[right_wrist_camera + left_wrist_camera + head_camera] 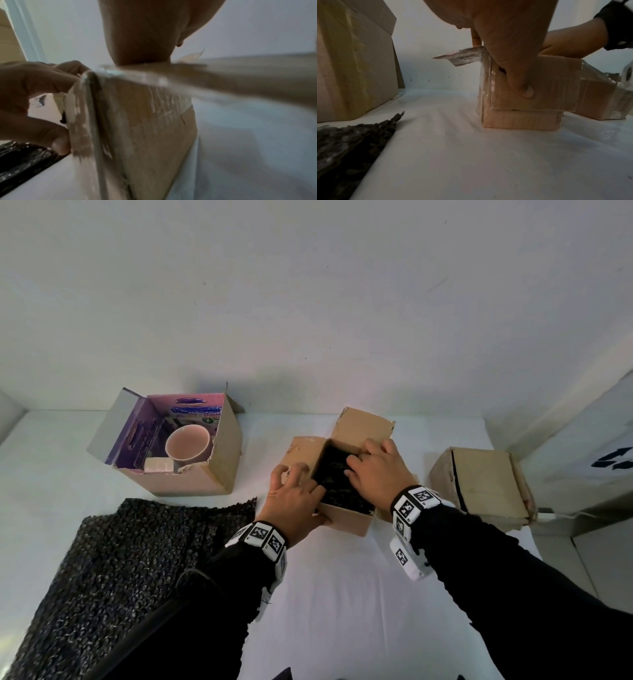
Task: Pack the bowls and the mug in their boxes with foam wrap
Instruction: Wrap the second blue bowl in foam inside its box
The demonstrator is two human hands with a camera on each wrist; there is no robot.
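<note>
Fingers (356, 462) of the right hand (376, 470) press black wrap (337, 486) into the open box (346, 517); the left hand (294, 501) grips its corner.

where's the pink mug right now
In the head view the pink mug sits inside the open printed box at far left, behind the sheet of black foam wrap, left of the box both hands work on.

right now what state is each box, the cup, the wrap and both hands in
small brown cardboard box: flaps open, dark wrapped bundle inside
large purple-lined cardboard box: open
pink cup: unwrapped, in the large box
brown box on the right: closed
black bubbly foam wrap sheet: spread flat
left hand: grips small box
right hand: fingers inside small box
</note>
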